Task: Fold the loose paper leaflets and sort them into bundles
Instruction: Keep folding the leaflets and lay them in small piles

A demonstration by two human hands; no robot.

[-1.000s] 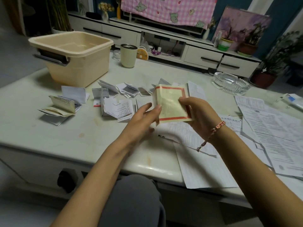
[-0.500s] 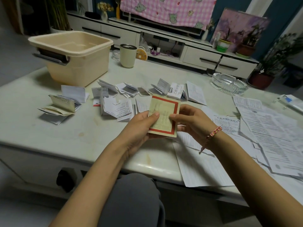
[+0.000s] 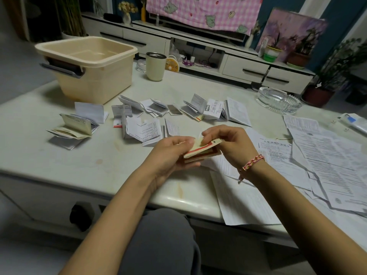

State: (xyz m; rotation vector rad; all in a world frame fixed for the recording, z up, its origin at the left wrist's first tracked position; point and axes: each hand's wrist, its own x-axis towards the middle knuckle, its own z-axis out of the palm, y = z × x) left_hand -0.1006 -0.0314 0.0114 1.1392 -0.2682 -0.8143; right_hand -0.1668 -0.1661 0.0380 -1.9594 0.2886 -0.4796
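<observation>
Both hands are clamped on one leaflet. The left hand closes its grip round the near edge, thumb on top, and the right hand pinches the far flap. The yellow, red-bordered leaflet hangs just above the desk, mid-view, doubled over and seemingly partway through a fold. Next, I judge, the crease needs pressing flat before the piece joins a matching bundle.

From the hands:
- A beige tub stands at 10 o'clock.
- Unfolded sheets sprawl from 3 to 5 o'clock, overhanging the desk edge.
- Folded leaflets lie in clusters from 9 to 1 o'clock.
- A glass ashtray sits at 2 o'clock.
- A cup stands at 11 o'clock.

Nothing blocks the hands, though the gaping bundles could be knocked.
</observation>
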